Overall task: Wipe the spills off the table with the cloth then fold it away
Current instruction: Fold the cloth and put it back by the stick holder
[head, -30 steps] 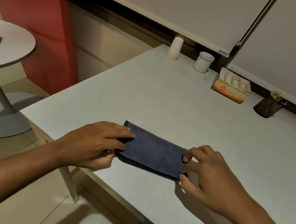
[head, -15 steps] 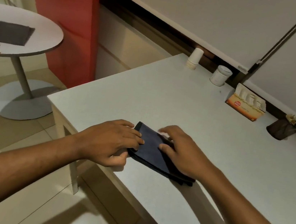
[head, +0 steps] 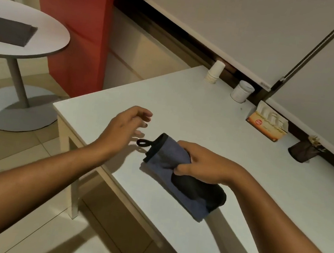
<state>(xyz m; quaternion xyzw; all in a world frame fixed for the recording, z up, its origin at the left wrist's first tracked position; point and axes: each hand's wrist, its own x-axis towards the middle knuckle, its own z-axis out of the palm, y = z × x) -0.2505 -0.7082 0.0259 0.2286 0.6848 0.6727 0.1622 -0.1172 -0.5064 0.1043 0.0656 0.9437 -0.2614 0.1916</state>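
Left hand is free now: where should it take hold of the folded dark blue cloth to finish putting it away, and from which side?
Probably at the black-trimmed end nearest the left hand, coming in from the left. That end of the folded dark blue cloth is lifted off the white table, so fingers can close around it. The right hand already clamps the middle; the small black loop looks too flimsy.

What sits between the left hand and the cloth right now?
Nothing visible. The left hand hovers open over bare table, just left of the cloth and its black hanging loop. The right hand already grips the cloth's folded middle. Cups, box and holder sit far back by the wall.
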